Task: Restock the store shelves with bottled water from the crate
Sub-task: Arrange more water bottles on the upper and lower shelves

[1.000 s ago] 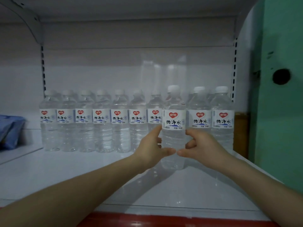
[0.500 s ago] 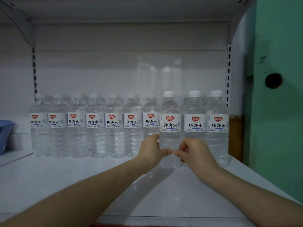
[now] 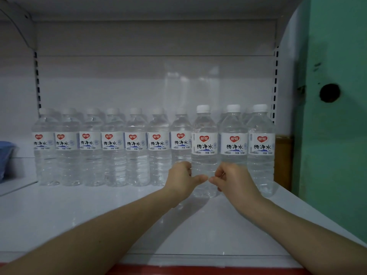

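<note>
We've pushed the bottle (image 3: 204, 143) back level with the pair (image 3: 234, 143) at its 3 o'clock on the shelf (image 3: 79, 215) (one more stocked); left hand (image 3: 181, 178) and right hand (image 3: 232, 179) still clasp its lower body.

Both bare forearms are extending forward and converging. The left hand (image 3: 181, 178) is curling its fingers round the left side of the bottle (image 3: 204, 147). The right hand (image 3: 233, 180) is resting curled fingers against the opposite side; grip unconfirmed. The thumb tips are nearly meeting.
</note>
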Available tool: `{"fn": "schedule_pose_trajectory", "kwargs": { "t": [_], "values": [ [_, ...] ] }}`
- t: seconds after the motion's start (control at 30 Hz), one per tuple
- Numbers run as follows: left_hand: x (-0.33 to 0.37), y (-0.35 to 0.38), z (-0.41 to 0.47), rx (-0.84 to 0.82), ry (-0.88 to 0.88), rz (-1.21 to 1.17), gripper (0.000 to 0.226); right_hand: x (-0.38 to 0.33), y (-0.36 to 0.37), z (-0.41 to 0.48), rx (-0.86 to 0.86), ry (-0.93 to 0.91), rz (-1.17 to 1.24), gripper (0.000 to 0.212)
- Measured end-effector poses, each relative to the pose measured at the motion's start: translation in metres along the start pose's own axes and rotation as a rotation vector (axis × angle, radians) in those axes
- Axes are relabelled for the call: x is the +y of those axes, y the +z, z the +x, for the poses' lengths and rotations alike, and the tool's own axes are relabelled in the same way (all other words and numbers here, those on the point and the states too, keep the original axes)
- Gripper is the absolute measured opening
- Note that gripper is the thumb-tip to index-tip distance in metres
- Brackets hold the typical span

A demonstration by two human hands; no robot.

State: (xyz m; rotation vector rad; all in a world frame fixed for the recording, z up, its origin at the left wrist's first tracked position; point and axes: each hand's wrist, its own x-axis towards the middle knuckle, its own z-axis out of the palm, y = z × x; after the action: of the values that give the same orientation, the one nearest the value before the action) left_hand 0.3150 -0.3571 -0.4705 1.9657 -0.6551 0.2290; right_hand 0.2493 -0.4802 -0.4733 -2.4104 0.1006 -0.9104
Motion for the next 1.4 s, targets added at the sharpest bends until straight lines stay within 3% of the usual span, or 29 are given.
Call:
{"fn": "schedule_pose_trajectory", "kwargs": {
  "t": [0.17,0.3,0.4,0.63,0.87,1.03,1.27,1.4],
  "values": [
    [0.010,-0.006,-0.004,-0.053,-0.088,0.113,0.047,-0.001,-0.003,0.000,-0.019,0.012,-0.008,0.017],
    [0.022,-0.013,-0.018,-0.060,-0.113,0.140,0.031,-0.004,-0.010,-0.004,-0.059,-0.011,-0.003,0.018],
    [0.028,-0.026,-0.033,0.025,-0.054,0.124,0.056,-0.015,-0.016,-0.012,-0.085,-0.039,0.145,0.014],
    [0.036,-0.069,-0.094,0.260,0.172,0.070,0.034,-0.071,-0.033,-0.038,-0.198,-0.096,0.532,0.008],
    [0.006,-0.100,-0.183,0.440,0.244,0.056,0.019,-0.120,0.011,-0.123,-0.326,-0.176,0.805,0.012],
    [-0.067,-0.108,-0.278,0.402,0.076,0.136,0.025,-0.123,0.081,-0.208,-0.548,-0.160,0.821,0.013],
    [-0.199,-0.114,-0.429,0.222,-0.446,0.268,0.027,-0.132,0.207,-0.341,-1.007,-0.022,0.635,0.013],
    [-0.253,-0.101,-0.507,0.121,-0.614,0.299,0.027,-0.133,0.263,-0.407,-1.146,0.023,0.502,0.015]
  ]
}}
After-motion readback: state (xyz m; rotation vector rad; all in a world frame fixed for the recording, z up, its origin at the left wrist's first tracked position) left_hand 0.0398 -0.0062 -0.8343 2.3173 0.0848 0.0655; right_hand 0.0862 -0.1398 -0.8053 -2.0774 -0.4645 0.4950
